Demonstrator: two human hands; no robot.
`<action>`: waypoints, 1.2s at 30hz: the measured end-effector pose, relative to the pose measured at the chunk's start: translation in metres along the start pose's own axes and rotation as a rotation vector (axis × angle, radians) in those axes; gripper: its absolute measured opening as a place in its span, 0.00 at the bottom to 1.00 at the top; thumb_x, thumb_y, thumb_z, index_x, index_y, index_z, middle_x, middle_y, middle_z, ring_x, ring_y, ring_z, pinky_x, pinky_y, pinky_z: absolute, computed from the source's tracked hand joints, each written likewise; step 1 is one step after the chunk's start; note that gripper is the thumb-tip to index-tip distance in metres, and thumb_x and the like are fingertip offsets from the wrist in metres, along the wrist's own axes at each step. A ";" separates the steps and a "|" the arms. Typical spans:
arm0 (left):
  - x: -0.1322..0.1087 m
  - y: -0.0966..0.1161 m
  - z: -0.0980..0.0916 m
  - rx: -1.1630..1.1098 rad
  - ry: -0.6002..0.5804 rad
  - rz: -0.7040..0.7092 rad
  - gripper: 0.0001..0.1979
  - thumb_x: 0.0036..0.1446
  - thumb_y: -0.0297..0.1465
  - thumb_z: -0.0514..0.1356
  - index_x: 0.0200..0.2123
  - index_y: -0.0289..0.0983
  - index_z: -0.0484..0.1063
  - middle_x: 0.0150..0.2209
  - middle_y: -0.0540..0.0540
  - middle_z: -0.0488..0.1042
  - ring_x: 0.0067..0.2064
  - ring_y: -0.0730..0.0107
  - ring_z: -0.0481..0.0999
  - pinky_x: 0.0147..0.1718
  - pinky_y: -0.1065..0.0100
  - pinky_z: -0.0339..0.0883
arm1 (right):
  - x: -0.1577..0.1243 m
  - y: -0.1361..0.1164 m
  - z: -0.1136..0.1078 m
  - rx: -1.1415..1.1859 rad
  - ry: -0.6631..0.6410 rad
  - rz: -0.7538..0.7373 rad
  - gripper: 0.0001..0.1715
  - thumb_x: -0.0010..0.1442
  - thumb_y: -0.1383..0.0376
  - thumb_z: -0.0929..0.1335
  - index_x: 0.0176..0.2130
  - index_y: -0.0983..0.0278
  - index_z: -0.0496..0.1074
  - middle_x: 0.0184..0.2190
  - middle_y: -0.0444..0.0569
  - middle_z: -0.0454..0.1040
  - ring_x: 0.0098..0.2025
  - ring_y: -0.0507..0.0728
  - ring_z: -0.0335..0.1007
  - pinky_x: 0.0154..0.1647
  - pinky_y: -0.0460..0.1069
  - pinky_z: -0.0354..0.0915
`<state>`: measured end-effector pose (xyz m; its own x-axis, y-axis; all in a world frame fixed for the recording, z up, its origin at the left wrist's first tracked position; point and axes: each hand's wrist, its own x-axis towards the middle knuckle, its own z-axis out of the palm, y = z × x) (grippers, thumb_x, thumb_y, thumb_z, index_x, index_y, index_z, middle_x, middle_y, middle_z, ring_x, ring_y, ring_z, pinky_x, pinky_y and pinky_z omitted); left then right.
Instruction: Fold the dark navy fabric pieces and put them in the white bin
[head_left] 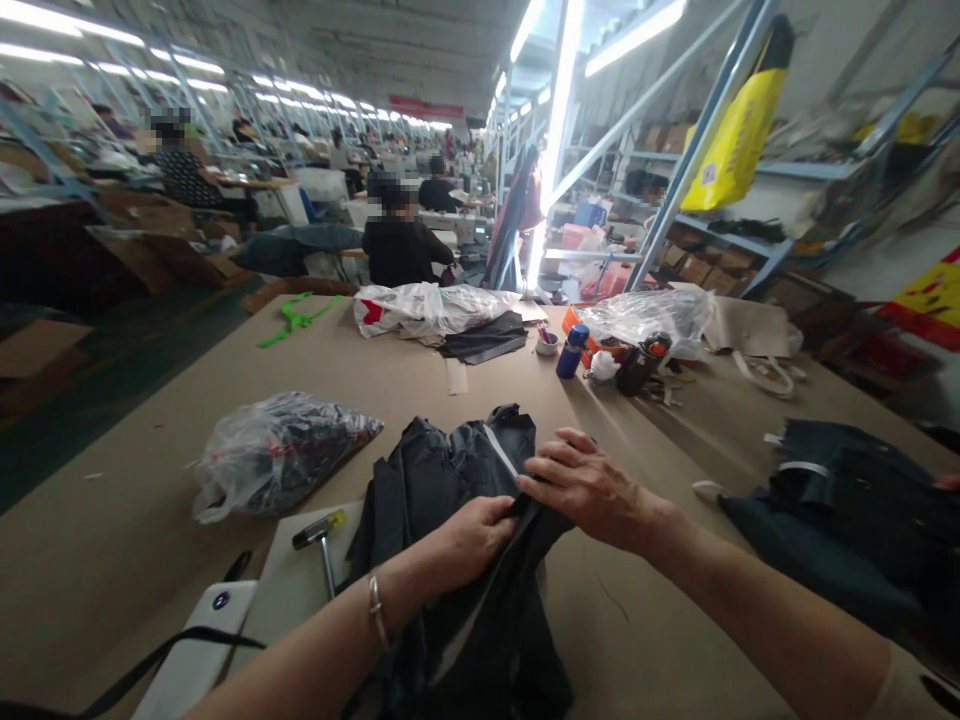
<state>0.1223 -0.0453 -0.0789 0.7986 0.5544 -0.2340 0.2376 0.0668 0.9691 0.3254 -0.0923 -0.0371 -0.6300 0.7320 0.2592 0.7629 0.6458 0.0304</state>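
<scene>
A dark garment (427, 480) lies bunched on the table in front of me, with a thin white strip (501, 450) showing near its top. My left hand (476, 535) is closed on the garment's fabric, thumb and fingers pinching a fold. Just to the right, my right hand (574, 480) grips the garment's edge beside the white strip, its fingers bent over the cloth. The fingertips of both hands are close together. A hammer (319, 535) with a yellow end rests on a pale board left of the garment, near my left forearm.
Left of the garment sits a clear plastic bag (281, 450) with dark contents. A blue bottle (572, 352), a small cup (547, 342) and a dark bottle (643, 362) stand toward the back. Another dark garment (840, 520) lies at right, a person's fingers at its edge. Co-workers sit beyond.
</scene>
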 end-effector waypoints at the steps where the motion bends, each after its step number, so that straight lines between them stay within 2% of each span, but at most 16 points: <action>1: 0.002 -0.005 0.005 -0.196 0.020 -0.047 0.13 0.53 0.37 0.57 0.37 0.34 0.73 0.32 0.46 0.76 0.32 0.66 0.74 0.36 0.67 0.66 | -0.003 0.003 0.003 0.018 0.109 0.065 0.20 0.63 0.70 0.60 0.53 0.56 0.65 0.50 0.50 0.69 0.54 0.60 0.57 0.59 0.60 0.44; 3: 0.005 -0.011 0.014 -0.477 0.122 -0.142 0.18 0.49 0.38 0.61 0.41 0.34 0.71 0.31 0.45 0.76 0.29 0.66 0.74 0.32 0.66 0.68 | -0.011 0.004 0.012 0.146 0.356 0.306 0.23 0.61 0.69 0.61 0.55 0.54 0.62 0.56 0.50 0.62 0.60 0.63 0.50 0.61 0.63 0.42; 5: 0.010 -0.013 0.021 -0.528 0.275 -0.164 0.18 0.46 0.35 0.63 0.41 0.34 0.71 0.29 0.46 0.76 0.28 0.66 0.74 0.29 0.67 0.68 | -0.016 -0.005 0.027 0.478 0.570 0.649 0.24 0.60 0.63 0.63 0.56 0.56 0.60 0.52 0.53 0.64 0.55 0.62 0.57 0.55 0.61 0.55; 7: 0.019 -0.015 0.027 -0.443 0.392 -0.104 0.15 0.46 0.33 0.61 0.39 0.34 0.71 0.29 0.47 0.76 0.30 0.66 0.75 0.30 0.68 0.69 | -0.016 -0.023 0.047 0.976 0.651 0.958 0.26 0.59 0.56 0.63 0.56 0.58 0.59 0.45 0.52 0.67 0.46 0.60 0.65 0.43 0.55 0.66; 9: 0.029 -0.019 0.036 -0.309 0.445 -0.008 0.11 0.48 0.31 0.59 0.37 0.35 0.71 0.32 0.47 0.76 0.34 0.66 0.74 0.36 0.67 0.69 | -0.010 -0.045 0.067 1.430 0.630 1.107 0.29 0.57 0.51 0.64 0.55 0.59 0.60 0.42 0.50 0.69 0.41 0.57 0.68 0.37 0.50 0.67; 11: 0.036 -0.025 0.048 -0.197 0.464 0.044 0.09 0.48 0.30 0.58 0.35 0.35 0.72 0.33 0.47 0.76 0.38 0.65 0.74 0.40 0.67 0.68 | -0.002 -0.063 0.087 1.677 0.665 1.135 0.28 0.55 0.50 0.66 0.52 0.60 0.63 0.42 0.49 0.71 0.43 0.56 0.68 0.43 0.50 0.66; 13: 0.039 -0.031 0.060 -0.218 0.467 0.018 0.07 0.47 0.28 0.57 0.32 0.35 0.72 0.33 0.47 0.76 0.39 0.65 0.73 0.42 0.67 0.67 | 0.002 -0.074 0.102 1.796 0.763 1.147 0.25 0.55 0.51 0.67 0.46 0.63 0.67 0.39 0.49 0.73 0.43 0.56 0.69 0.47 0.50 0.64; 16: 0.034 -0.036 0.070 -0.518 0.375 -0.094 0.11 0.45 0.27 0.59 0.36 0.35 0.71 0.32 0.46 0.77 0.36 0.65 0.75 0.38 0.66 0.69 | -0.003 -0.074 0.115 1.932 0.774 1.140 0.23 0.51 0.53 0.71 0.42 0.63 0.69 0.34 0.48 0.75 0.38 0.57 0.72 0.42 0.51 0.66; 19: 0.026 -0.034 0.064 -0.749 0.296 -0.123 0.16 0.45 0.29 0.63 0.41 0.35 0.71 0.33 0.46 0.77 0.33 0.66 0.76 0.35 0.66 0.69 | -0.019 -0.064 0.114 1.989 0.710 1.057 0.19 0.48 0.57 0.73 0.39 0.63 0.70 0.32 0.45 0.75 0.33 0.54 0.72 0.37 0.48 0.66; 22: 0.020 -0.026 0.047 -0.849 0.235 -0.120 0.16 0.43 0.22 0.61 0.39 0.34 0.73 0.32 0.45 0.78 0.32 0.67 0.76 0.35 0.67 0.69 | -0.033 -0.049 0.103 1.998 0.608 0.996 0.15 0.47 0.63 0.73 0.37 0.64 0.71 0.32 0.45 0.76 0.33 0.53 0.71 0.39 0.48 0.66; 25: 0.013 -0.015 0.036 -0.956 0.066 -0.146 0.19 0.40 0.18 0.58 0.39 0.35 0.74 0.32 0.45 0.78 0.32 0.67 0.76 0.35 0.67 0.69 | -0.040 -0.036 0.091 1.937 0.541 1.057 0.16 0.47 0.66 0.72 0.39 0.64 0.72 0.31 0.44 0.76 0.31 0.54 0.71 0.35 0.47 0.66; 27: 0.005 -0.007 0.037 -1.006 -0.085 -0.152 0.21 0.39 0.18 0.57 0.40 0.35 0.74 0.32 0.44 0.78 0.31 0.67 0.76 0.34 0.66 0.69 | -0.043 -0.034 0.087 1.903 0.557 1.107 0.18 0.50 0.65 0.70 0.43 0.63 0.70 0.29 0.44 0.76 0.28 0.53 0.71 0.30 0.46 0.66; 30: -0.013 0.007 0.049 -0.976 -0.270 -0.185 0.20 0.38 0.20 0.59 0.39 0.33 0.75 0.32 0.43 0.77 0.30 0.66 0.75 0.33 0.67 0.68 | -0.052 -0.040 0.086 1.917 0.504 1.035 0.21 0.52 0.61 0.69 0.47 0.61 0.69 0.31 0.44 0.76 0.27 0.53 0.70 0.30 0.48 0.66; 33: -0.035 0.023 0.061 -0.841 -0.393 -0.307 0.18 0.36 0.18 0.60 0.35 0.33 0.77 0.33 0.44 0.78 0.32 0.68 0.75 0.33 0.72 0.66 | -0.065 -0.041 0.093 1.826 0.353 1.002 0.15 0.48 0.63 0.72 0.38 0.64 0.74 0.27 0.44 0.75 0.25 0.52 0.69 0.29 0.48 0.65; 35: -0.044 0.030 0.065 -0.787 -0.460 -0.389 0.18 0.35 0.17 0.60 0.33 0.34 0.77 0.33 0.45 0.78 0.32 0.68 0.75 0.32 0.73 0.65 | -0.072 -0.034 0.100 1.688 0.343 1.070 0.10 0.45 0.64 0.73 0.30 0.66 0.75 0.22 0.43 0.74 0.23 0.52 0.67 0.27 0.46 0.63; 36: -0.046 0.032 0.064 -0.796 -0.465 -0.400 0.18 0.34 0.17 0.59 0.33 0.34 0.77 0.32 0.46 0.78 0.32 0.68 0.75 0.31 0.73 0.65 | -0.074 -0.029 0.102 1.646 0.383 1.111 0.09 0.45 0.63 0.73 0.28 0.66 0.75 0.21 0.43 0.74 0.23 0.52 0.67 0.26 0.46 0.63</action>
<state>0.1287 -0.1215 -0.0421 0.9179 0.0022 -0.3968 0.2328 0.8067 0.5431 0.3353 -0.1429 -0.1554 0.1531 0.9415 -0.3002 -0.2498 -0.2570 -0.9336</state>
